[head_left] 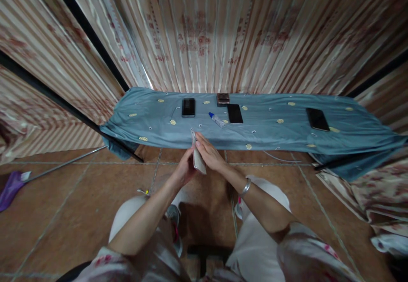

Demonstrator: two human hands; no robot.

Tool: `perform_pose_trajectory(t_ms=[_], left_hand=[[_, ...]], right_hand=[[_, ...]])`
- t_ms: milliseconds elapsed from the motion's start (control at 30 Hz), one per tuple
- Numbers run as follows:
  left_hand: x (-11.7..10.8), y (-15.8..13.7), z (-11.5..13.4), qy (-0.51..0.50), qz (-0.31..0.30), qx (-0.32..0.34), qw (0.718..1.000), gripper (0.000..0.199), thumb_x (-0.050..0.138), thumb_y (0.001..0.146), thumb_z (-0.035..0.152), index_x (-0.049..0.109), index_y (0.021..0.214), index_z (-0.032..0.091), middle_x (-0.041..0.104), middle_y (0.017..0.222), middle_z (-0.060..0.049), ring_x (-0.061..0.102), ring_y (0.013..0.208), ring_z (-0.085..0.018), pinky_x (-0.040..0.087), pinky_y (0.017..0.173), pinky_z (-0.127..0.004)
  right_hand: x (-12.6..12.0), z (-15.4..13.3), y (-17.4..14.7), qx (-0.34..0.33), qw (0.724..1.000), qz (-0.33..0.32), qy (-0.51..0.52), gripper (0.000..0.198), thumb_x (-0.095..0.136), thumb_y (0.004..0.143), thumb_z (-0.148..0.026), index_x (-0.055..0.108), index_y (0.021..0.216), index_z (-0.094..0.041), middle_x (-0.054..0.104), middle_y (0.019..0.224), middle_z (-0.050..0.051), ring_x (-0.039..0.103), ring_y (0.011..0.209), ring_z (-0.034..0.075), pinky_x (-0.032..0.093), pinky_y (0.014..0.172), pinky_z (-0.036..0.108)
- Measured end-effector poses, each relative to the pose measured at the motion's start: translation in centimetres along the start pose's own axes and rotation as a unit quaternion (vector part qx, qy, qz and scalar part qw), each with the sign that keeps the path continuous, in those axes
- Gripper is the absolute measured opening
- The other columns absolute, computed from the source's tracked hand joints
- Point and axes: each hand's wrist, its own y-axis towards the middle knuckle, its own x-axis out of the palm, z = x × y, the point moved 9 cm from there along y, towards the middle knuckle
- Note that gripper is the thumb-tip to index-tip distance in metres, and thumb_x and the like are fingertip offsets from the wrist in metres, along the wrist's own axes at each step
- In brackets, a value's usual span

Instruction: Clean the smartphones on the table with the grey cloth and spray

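Observation:
Just off the near edge of the cloth-covered table, a pale, flat phone (199, 163) is held on edge between my two hands. My left hand (185, 165) closes around its left side, the fingers mostly hidden behind it. Against its right face lies my right hand (208, 151), its fingers stretched along the surface and pressing on it. The phone's faces are seen at a steep slant, so their detail cannot be made out. Beyond the hands is a small clear bottle (217, 120) with a blue cap, lying on its side.
The blue patterned cloth (270, 135) covers a long narrow table. On it lie a dark phone (235, 114), another dark phone (317, 119) to the right, a blurred black square item (188, 107) and a small brown box (223, 99). Black poles (86, 31) and curtains surround it.

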Motion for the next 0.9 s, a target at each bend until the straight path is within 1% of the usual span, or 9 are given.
perform_pose_trajectory(t_ms=[100, 233, 300, 367, 500, 600, 733, 833, 900], left_hand=[[0.1, -0.1, 0.1, 0.007, -0.002, 0.004, 1.000, 0.019, 0.064, 0.080, 0.034, 0.071, 0.086, 0.017, 0.072, 0.076, -0.001, 0.065, 0.070, -0.017, 0.051, 0.077, -0.032], [0.0, 0.0, 1.0, 0.004, -0.002, 0.042, 0.999, 0.022, 0.066, 0.078, 0.033, 0.072, 0.092, 0.018, 0.075, 0.096, -0.004, 0.065, 0.105, -0.022, 0.046, 0.095, -0.032], [-0.2, 0.0, 0.9, 0.013, 0.001, 0.043, 0.999, 0.026, 0.067, 0.077, 0.037, 0.072, 0.096, 0.019, 0.074, 0.102, -0.004, 0.062, 0.111, -0.023, 0.046, 0.096, -0.033], [-0.4, -0.1, 0.5, 0.037, -0.001, 0.031, 0.999, 0.032, 0.068, 0.077, 0.042, 0.072, 0.099, 0.020, 0.074, 0.101, -0.004, 0.064, 0.105, -0.024, 0.049, 0.091, -0.034], [-0.6, 0.0, -0.5, 0.086, -0.017, 0.011, 0.996, 0.041, 0.069, 0.075, 0.050, 0.073, 0.101, 0.019, 0.074, 0.086, -0.005, 0.067, 0.090, -0.025, 0.051, 0.082, -0.036], [-0.5, 0.3, 0.2, 0.069, -0.025, 0.040, 0.997, 0.040, 0.071, 0.075, 0.049, 0.073, 0.100, 0.018, 0.075, 0.093, -0.006, 0.066, 0.102, -0.026, 0.048, 0.092, -0.036], [-0.9, 0.6, 1.6, 0.018, 0.002, 0.056, 0.998, 0.035, 0.066, 0.082, 0.043, 0.071, 0.105, 0.018, 0.073, 0.107, -0.006, 0.062, 0.114, -0.023, 0.044, 0.100, -0.032], [-1.1, 0.5, 1.7, 0.012, 0.017, 0.049, 0.999, 0.035, 0.063, 0.084, 0.042, 0.070, 0.108, 0.018, 0.073, 0.105, -0.006, 0.063, 0.110, -0.021, 0.045, 0.098, -0.031], [-1.1, 0.2, 1.5, 0.016, 0.024, 0.046, 0.999, 0.032, 0.064, 0.084, 0.040, 0.070, 0.105, 0.018, 0.074, 0.097, -0.004, 0.066, 0.098, -0.020, 0.048, 0.090, -0.030]], right_hand=[[-0.2, 0.0, -0.1, 0.009, 1.000, 0.005, 0.008, 0.071, 0.022, 0.096, -0.065, 0.035, 0.150, -0.022, 0.035, 0.157, 0.006, 0.027, 0.147, 0.019, 0.017, 0.124, 0.041], [0.4, -1.9, -1.0, -0.046, 0.999, -0.004, 0.001, 0.069, 0.021, 0.097, -0.062, 0.035, 0.151, -0.020, 0.032, 0.158, 0.006, 0.023, 0.148, 0.018, 0.015, 0.124, 0.039], [0.5, -2.4, -1.2, -0.058, 0.998, -0.012, -0.003, 0.070, 0.019, 0.097, -0.062, 0.036, 0.150, -0.020, 0.032, 0.158, 0.006, 0.024, 0.148, 0.018, 0.016, 0.124, 0.038], [0.1, -2.2, -1.1, -0.050, 0.999, -0.009, -0.007, 0.068, 0.019, 0.097, -0.062, 0.036, 0.150, -0.022, 0.033, 0.158, 0.004, 0.024, 0.148, 0.017, 0.016, 0.124, 0.038], [-0.9, -1.7, -0.6, -0.042, 0.999, 0.007, -0.015, 0.065, 0.020, 0.098, -0.060, 0.033, 0.151, -0.024, 0.033, 0.158, 0.003, 0.024, 0.148, 0.015, 0.016, 0.124, 0.038], [-0.4, -2.3, -0.9, -0.057, 0.998, 0.002, -0.012, 0.062, 0.022, 0.100, -0.055, 0.033, 0.151, -0.023, 0.032, 0.158, 0.003, 0.023, 0.148, 0.016, 0.015, 0.124, 0.039], [0.9, -3.3, -1.9, -0.073, 0.997, -0.027, 0.007, 0.061, 0.022, 0.101, -0.052, 0.036, 0.150, -0.020, 0.034, 0.157, 0.005, 0.027, 0.147, 0.016, 0.018, 0.124, 0.039], [1.1, -3.4, -2.1, -0.074, 0.997, -0.033, 0.014, 0.059, 0.023, 0.101, -0.052, 0.036, 0.150, -0.022, 0.034, 0.157, 0.004, 0.028, 0.147, 0.016, 0.019, 0.123, 0.039], [0.8, -3.2, -2.0, -0.074, 0.997, -0.025, 0.010, 0.058, 0.023, 0.101, -0.052, 0.035, 0.150, -0.024, 0.033, 0.158, 0.002, 0.026, 0.147, 0.016, 0.018, 0.124, 0.039]])
